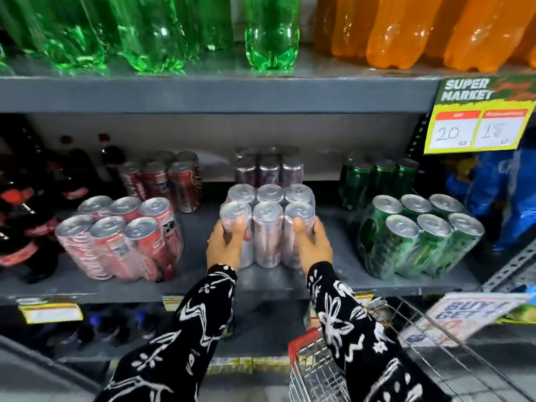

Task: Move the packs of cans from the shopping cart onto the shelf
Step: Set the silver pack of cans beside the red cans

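Observation:
A shrink-wrapped pack of silver cans (268, 224) stands on the grey middle shelf (203, 285), near its front. My left hand (224, 246) grips the pack's left side and my right hand (311, 245) grips its right side. A second silver pack (268, 166) stands behind it. Two red packs (121, 236) (165, 181) sit to the left, two green packs (417, 236) (377, 178) to the right. The wire shopping cart (316, 369) with a red rim is at the lower right, under my right arm; its contents are hidden.
Green bottles (156, 33) and orange bottles (406, 30) fill the shelf above. Dark bottles (32, 204) crowd the far left, blue packages (499, 198) the far right. A yellow price sign (478, 123) hangs at upper right. Free shelf surface lies between the packs.

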